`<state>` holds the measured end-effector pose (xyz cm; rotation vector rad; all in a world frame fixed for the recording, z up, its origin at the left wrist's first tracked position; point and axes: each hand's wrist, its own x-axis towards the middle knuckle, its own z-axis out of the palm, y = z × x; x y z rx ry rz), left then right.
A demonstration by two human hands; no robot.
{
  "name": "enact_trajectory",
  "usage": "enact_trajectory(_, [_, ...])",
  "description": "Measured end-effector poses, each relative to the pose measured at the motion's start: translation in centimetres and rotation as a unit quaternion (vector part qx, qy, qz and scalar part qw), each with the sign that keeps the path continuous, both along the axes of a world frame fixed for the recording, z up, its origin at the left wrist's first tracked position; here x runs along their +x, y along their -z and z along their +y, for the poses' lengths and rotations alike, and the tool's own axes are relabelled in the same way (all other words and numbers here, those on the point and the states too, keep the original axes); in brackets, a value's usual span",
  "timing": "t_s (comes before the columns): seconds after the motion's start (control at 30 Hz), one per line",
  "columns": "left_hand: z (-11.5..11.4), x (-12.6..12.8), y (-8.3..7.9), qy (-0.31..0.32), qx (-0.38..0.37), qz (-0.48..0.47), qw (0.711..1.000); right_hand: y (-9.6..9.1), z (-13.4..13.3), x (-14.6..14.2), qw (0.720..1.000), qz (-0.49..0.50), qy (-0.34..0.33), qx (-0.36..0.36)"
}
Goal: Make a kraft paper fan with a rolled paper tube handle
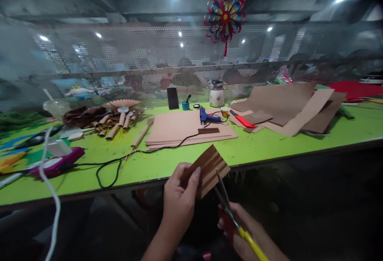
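My left hand is closed on a pleated piece of brown paper, thumb on its near face, holding it up in front of the green table's edge. My right hand grips scissors with a red and a yellow handle. The blades point up and touch the lower right edge of the folded paper. Both hands hover below the table's front edge.
On the green table lie a stack of brown sheets, a blue glue gun with a black cord, a red knife, rolled paper tubes, a paper fan and larger brown sheets at right. A purple device sits at left.
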<state>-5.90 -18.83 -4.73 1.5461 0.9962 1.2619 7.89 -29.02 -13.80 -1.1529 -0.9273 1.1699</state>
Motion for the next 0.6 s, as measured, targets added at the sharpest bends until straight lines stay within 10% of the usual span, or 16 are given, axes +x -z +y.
enact_trajectory(0.6, [-0.7, -0.3, 0.0, 0.025, -0.032, -0.029, 0.999, 0.1, 1.3, -3.0, 0.999, 0.006, 0.040, 0.002])
